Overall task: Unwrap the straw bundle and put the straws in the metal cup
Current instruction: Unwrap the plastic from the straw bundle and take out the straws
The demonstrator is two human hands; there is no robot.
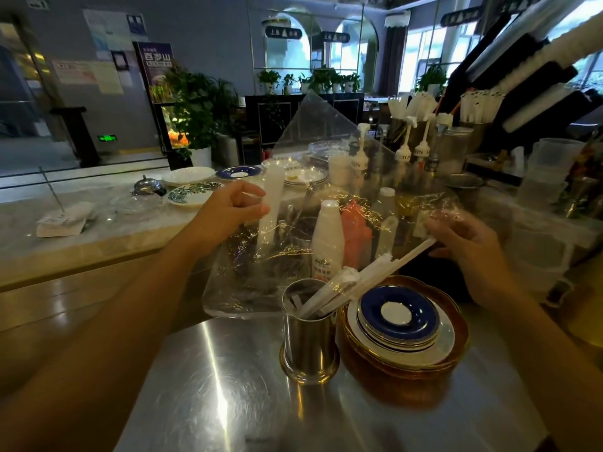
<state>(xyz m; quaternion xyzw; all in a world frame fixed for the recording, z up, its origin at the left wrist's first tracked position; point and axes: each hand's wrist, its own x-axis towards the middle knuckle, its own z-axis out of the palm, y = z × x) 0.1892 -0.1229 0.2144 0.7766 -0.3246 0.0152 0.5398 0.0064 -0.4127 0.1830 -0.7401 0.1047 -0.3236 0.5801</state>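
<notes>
Two hands work over the steel counter (202, 380) in the head view, the only one given. The left hand (225, 216) pinches one edge of the clear wrap (293, 177), which is spread wide and lifted between the hands, nearly off the straws (362, 275). The right hand (470, 246) grips the far end of the straws, and seems to pinch the wrap's other edge as well, though glare makes that hard to tell. The straws lie on a slant, long axis running from the right hand down and to the left, low ends already inside the rim of the cup (308, 334). The cup stands upright just beside a stack of plates (404, 327), nearer the right hand. Likely next, the right hand tips the straws upright and lets go.
</notes>
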